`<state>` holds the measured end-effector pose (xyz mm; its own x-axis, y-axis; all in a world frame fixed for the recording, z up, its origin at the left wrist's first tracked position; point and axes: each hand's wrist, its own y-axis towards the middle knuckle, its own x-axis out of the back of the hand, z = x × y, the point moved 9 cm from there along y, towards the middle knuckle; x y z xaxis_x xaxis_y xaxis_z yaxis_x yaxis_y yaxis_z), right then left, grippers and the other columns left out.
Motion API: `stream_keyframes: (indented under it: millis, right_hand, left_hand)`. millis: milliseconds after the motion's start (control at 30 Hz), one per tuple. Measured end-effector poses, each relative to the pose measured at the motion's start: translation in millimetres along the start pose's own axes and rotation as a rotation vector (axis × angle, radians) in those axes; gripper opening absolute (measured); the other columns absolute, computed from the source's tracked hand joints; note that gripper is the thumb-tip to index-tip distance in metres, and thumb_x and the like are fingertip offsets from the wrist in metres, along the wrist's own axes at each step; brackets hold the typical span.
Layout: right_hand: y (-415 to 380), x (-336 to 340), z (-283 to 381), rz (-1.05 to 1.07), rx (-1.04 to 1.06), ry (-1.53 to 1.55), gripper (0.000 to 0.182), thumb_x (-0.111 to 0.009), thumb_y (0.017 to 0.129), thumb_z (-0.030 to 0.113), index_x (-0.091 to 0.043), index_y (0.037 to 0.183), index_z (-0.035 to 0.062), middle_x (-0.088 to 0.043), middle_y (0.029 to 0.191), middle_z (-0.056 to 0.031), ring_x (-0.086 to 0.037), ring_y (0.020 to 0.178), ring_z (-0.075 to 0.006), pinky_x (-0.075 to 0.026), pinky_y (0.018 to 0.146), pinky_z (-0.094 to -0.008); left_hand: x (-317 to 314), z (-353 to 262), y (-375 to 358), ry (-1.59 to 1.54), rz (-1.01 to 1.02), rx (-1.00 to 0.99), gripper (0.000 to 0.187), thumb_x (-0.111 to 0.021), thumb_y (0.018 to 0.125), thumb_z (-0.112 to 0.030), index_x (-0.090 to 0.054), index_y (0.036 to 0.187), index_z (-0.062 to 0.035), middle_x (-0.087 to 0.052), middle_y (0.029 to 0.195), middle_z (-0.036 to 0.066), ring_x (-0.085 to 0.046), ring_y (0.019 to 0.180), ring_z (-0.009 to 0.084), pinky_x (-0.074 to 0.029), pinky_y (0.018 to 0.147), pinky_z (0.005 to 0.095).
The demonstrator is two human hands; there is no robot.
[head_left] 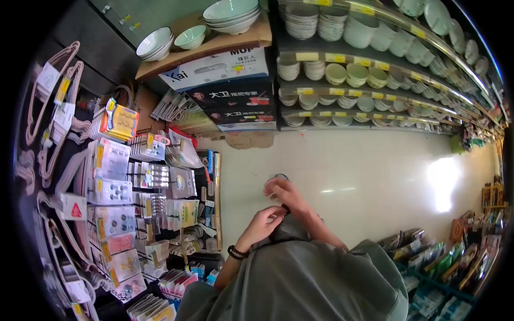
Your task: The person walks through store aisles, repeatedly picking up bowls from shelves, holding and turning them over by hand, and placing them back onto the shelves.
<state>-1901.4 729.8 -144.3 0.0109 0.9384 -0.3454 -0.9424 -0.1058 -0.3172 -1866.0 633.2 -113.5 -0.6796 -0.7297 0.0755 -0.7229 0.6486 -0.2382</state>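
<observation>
Both hands are in front of the body, over the pale floor. My left hand (263,223), with a dark beaded bracelet on its wrist, reaches across to the other wrist. Its fingers are bent together at a dark band (286,209) there. Just above it, my right hand (282,191) has its fingers loosely curved and apart, with nothing visible in them. A grey garment covers the body below, and a dark shoe tip shows beyond the right hand.
Hangers (53,117) and hanging packets (113,192) line the left side. Boxes (235,96) with bowls on top stand ahead, beside shelves of bowls (357,75). Packaged goods (444,259) are at the lower right. Pale floor (342,166) lies between them.
</observation>
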Motion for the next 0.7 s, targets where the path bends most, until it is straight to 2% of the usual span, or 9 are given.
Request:
stream_keyframes:
  millis: [33,167,233,267,333,433,567,667,700]
  right_hand:
    - [22.9,2.1,15.9,0.012,-0.005,0.046,0.02,-0.047,0.098,0.016,-0.059,0.107,0.0021,-0.063,0.097,-0.0064,-0.06,0.092,-0.0157,-0.049,0.083,-0.0316]
    - [107.9,6.0,70.9,0.062,-0.029,0.201,0.023,-0.046,0.099,0.019,-0.058,0.111,0.0027,-0.063,0.103,-0.0077,-0.06,0.096,-0.0166,-0.048,0.084,-0.0316]
    - [146.4,7.2,91.6,0.06,-0.025,0.277,0.023,-0.046,0.1,0.019,-0.056,0.114,0.0032,-0.063,0.107,-0.0087,-0.06,0.098,-0.0176,-0.047,0.086,-0.0314]
    - [160.1,4.8,102.8,0.097,-0.046,0.278,0.026,-0.045,0.1,0.018,-0.052,0.121,0.0043,-0.062,0.113,-0.0104,-0.061,0.103,-0.0197,-0.047,0.088,-0.0322]
    - [182.1,-2.0,119.5,0.157,-0.064,0.347,0.027,-0.044,0.1,0.017,-0.05,0.124,0.0049,-0.062,0.116,-0.0113,-0.06,0.106,-0.0209,-0.046,0.089,-0.033]
    - [213.7,-13.3,142.3,0.252,-0.087,0.397,0.031,-0.043,0.101,0.017,-0.046,0.13,0.0052,-0.061,0.12,-0.0126,-0.06,0.109,-0.022,-0.046,0.09,-0.0341]
    - [257.9,-21.1,152.4,0.426,-0.073,0.423,0.035,-0.042,0.103,0.019,-0.043,0.135,0.0047,-0.06,0.122,-0.0138,-0.059,0.111,-0.0233,-0.046,0.093,-0.0353]
    - [293.2,-32.3,181.3,0.44,-0.063,0.37,0.036,-0.04,0.103,0.018,-0.042,0.136,0.0041,-0.06,0.123,-0.014,-0.058,0.113,-0.024,-0.045,0.094,-0.0356]
    - [307.6,-35.8,187.1,0.449,-0.031,0.323,0.035,-0.04,0.104,0.018,-0.043,0.136,0.0042,-0.06,0.123,-0.0141,-0.058,0.113,-0.024,-0.045,0.094,-0.0355]
  left_hand:
    - [10.8,-11.5,21.4,0.003,0.01,0.013,0.019,-0.056,0.095,-0.007,-0.061,0.111,0.0029,-0.067,0.104,0.007,-0.061,0.098,0.0115,-0.048,0.087,0.0267]
    - [95.1,-64.7,97.2,-0.23,-0.315,-0.057,0.014,-0.053,0.097,-0.006,-0.061,0.106,0.0018,-0.065,0.099,0.004,-0.059,0.095,0.01,-0.046,0.087,0.0242]
    - [141.4,-91.8,129.9,-0.08,-0.45,-0.193,0.013,-0.052,0.098,-0.006,-0.061,0.105,0.0012,-0.064,0.098,0.004,-0.058,0.094,0.0095,-0.045,0.085,0.0228]
    - [160.5,-100.7,141.5,-0.065,-0.501,-0.191,0.013,-0.052,0.098,-0.006,-0.061,0.105,0.0014,-0.064,0.098,0.004,-0.058,0.094,0.0094,-0.045,0.085,0.0227]
    - [196.5,-114.7,162.4,-0.032,-0.603,-0.202,0.013,-0.053,0.097,-0.005,-0.06,0.105,0.0017,-0.064,0.097,0.004,-0.058,0.094,0.0094,-0.045,0.084,0.0224]
    - [232.0,-120.2,188.6,-0.027,-0.653,-0.215,0.013,-0.055,0.095,-0.003,-0.06,0.105,0.0007,-0.064,0.102,0.006,-0.058,0.095,0.012,-0.045,0.084,0.0254]
    - [278.0,-149.0,224.8,0.263,-0.736,-0.305,0.016,-0.059,0.09,-0.001,-0.06,0.106,0.0004,-0.062,0.11,0.012,-0.059,0.101,0.0218,-0.045,0.089,0.0314]
    - [323.1,-183.6,255.0,0.461,-0.78,-0.426,0.02,-0.062,0.086,0.0,-0.06,0.106,-0.0004,-0.06,0.112,0.015,-0.058,0.105,0.0305,-0.043,0.094,0.0376]
    - [339.2,-194.3,263.3,0.493,-0.816,-0.478,0.022,-0.062,0.085,0.001,-0.06,0.106,-0.0002,-0.06,0.113,0.015,-0.058,0.106,0.0296,-0.043,0.094,0.037]
